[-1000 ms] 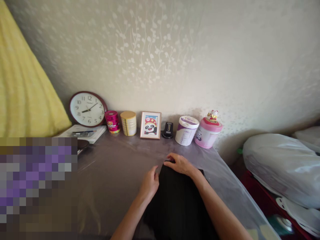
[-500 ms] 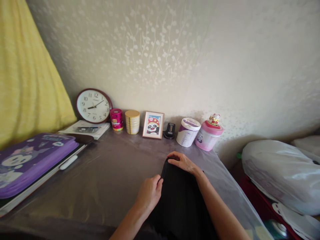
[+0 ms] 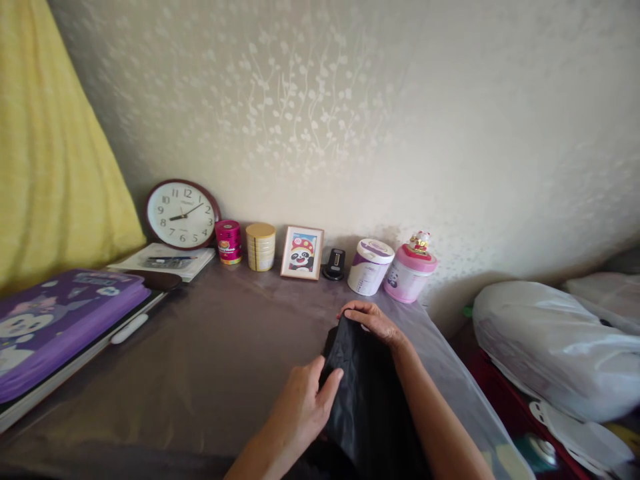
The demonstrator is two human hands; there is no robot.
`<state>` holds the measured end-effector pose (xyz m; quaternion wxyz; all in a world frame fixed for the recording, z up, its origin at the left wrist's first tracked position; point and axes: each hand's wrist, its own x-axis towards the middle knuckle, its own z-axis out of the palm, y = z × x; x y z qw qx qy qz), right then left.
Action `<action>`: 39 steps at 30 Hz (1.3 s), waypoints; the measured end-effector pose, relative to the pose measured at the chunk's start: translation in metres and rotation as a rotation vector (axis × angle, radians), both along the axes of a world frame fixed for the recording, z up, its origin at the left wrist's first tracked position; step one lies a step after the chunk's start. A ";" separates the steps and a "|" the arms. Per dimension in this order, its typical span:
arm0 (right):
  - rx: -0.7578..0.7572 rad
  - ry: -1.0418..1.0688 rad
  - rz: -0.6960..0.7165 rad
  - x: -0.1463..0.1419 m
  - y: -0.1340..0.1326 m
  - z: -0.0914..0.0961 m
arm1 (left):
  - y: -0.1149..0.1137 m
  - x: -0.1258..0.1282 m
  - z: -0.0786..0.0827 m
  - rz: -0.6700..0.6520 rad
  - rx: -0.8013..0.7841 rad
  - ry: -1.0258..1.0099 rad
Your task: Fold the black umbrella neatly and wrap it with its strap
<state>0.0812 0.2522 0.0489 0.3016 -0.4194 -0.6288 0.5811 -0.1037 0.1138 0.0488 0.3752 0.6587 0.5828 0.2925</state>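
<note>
A piece of thin black cloth [image 3: 367,393] with a slight sheen is held up above the near part of the table. My right hand [image 3: 373,322] pinches its top corner, the fingers curled over the fold. Lower down, my left hand [image 3: 310,400] grips the left edge, with its thumb lifted a little across the front and the other fingers partly hidden. The lower end of the cloth runs out of view between my forearms, so its full shape does not show.
Along the wall stand a clock [image 3: 183,213], a pink tin [image 3: 229,242], a yellow-lidded can [image 3: 261,247], a panda picture frame [image 3: 302,252] and two tubs [image 3: 369,267]. A purple case [image 3: 65,320] lies at the left, and a white plastic bag [image 3: 555,347] sits beyond the table's right edge.
The cloth's left edge has opened out, showing a wrinkled, shinier face. My left thumb has moved off the edge and spread across the front. My right hand stays at the top corner.
</note>
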 end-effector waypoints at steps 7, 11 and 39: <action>0.054 -0.123 0.014 0.002 0.006 -0.006 | -0.006 -0.014 0.002 -0.032 -0.159 -0.378; 0.326 -0.373 -0.028 -0.006 0.014 -0.016 | -0.010 -0.019 -0.012 0.023 -0.368 -0.507; 0.799 -0.908 0.398 -0.043 -0.047 -0.005 | -0.040 0.013 -0.073 -0.073 0.488 0.517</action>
